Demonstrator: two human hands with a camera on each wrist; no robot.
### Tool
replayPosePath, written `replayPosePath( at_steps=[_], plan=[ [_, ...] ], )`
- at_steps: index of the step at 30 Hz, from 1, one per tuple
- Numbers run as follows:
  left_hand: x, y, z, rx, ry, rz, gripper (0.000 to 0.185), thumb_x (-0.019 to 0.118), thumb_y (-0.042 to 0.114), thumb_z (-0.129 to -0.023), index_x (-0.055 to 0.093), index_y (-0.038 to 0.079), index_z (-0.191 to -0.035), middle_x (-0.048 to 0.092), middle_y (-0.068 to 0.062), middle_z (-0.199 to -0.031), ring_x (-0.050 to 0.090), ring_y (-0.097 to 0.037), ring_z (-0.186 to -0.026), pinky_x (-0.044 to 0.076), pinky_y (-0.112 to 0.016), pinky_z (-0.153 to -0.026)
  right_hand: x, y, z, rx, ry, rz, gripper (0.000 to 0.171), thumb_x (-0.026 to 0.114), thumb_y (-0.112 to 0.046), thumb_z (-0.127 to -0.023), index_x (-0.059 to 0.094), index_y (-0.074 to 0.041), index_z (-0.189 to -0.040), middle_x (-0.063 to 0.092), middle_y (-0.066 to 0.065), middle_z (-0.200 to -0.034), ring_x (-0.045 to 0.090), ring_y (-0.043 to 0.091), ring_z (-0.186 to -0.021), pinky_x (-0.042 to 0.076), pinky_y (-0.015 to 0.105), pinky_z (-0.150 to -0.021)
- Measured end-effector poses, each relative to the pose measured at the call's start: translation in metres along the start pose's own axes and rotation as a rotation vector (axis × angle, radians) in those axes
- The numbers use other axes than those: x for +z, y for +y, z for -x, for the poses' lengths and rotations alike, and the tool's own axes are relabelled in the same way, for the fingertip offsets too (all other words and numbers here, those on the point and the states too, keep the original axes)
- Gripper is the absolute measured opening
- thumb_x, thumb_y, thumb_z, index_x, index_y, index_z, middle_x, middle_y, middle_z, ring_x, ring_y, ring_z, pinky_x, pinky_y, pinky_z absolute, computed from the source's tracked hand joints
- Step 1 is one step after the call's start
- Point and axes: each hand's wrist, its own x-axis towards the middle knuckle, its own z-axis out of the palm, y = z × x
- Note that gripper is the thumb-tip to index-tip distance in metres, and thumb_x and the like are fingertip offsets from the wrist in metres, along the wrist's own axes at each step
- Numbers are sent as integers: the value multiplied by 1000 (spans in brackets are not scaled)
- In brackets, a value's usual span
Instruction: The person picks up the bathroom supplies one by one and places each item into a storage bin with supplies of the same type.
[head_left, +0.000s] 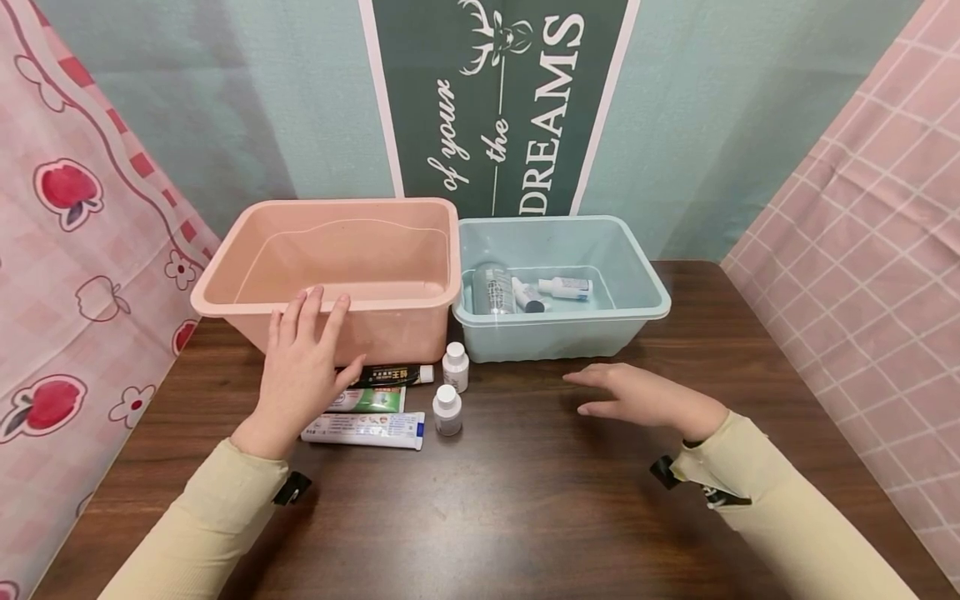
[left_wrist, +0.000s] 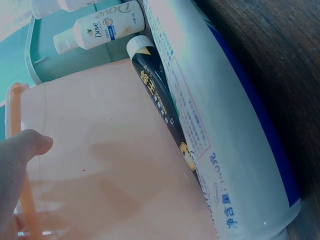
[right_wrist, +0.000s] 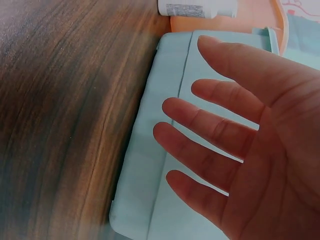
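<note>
My left hand (head_left: 296, 362) is at the front rim of the peach-pink bin (head_left: 390, 329), its spread fingertips overlapping the rim. In the left wrist view its thumb (left_wrist: 37, 142) points across the bin's wall. Just below this hand lie a black toothpaste tube (head_left: 386, 376), a green-and-white tube (head_left: 386, 400) and a white tube with a blue end (head_left: 367, 430). Two small white bottles, one behind (head_left: 455, 371) and one nearer (head_left: 447, 414), stand right of the tubes. My right hand (head_left: 648, 400), empty with fingers extended, hovers before the light-blue bin (head_left: 547, 337).
Inside the blue bin lie a clear grey bottle (head_left: 492, 290), a small white bottle with a dark cap (head_left: 527, 297) and another white bottle (head_left: 567, 288). Both bins stand side by side at the back of the brown wooden table (head_left: 510, 517). Curtains hang behind and at both sides.
</note>
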Motion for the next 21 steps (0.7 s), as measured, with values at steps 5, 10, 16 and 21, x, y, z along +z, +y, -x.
replayPosePath(
  at_steps=[5,10,16,21],
  plan=[
    [0,1,0,1,-5,-1,81,71,37,-71,38,5,-138,32,-29,-138,27,-46,-127,15,-62,-103,4,2,1,-13,19,-19,48,62,-25,-89,54,2,-127,59,13,-122,54,28,-113,43,44,-91],
    [-1,1,1,4,-11,-3,81,71,36,-71,38,5,-138,32,-29,-138,27,-46,-127,15,-62,-103,10,6,2,-29,46,-34,46,62,-25,-89,55,2,-126,59,13,-121,55,28,-111,43,45,-91],
    [-1,1,0,4,-13,-7,81,71,36,-71,38,5,-138,31,-28,-138,27,-46,-127,15,-62,-103,15,10,2,-44,81,-49,46,61,-27,-90,56,2,-125,60,13,-121,56,27,-110,43,44,-91],
    [-1,1,-1,5,-13,-10,82,71,37,-71,38,5,-138,31,-28,-138,27,-46,-127,16,-63,-102,17,11,1,-31,84,-78,46,61,-27,-90,55,1,-126,59,12,-122,55,26,-111,43,44,-91]
  ],
)
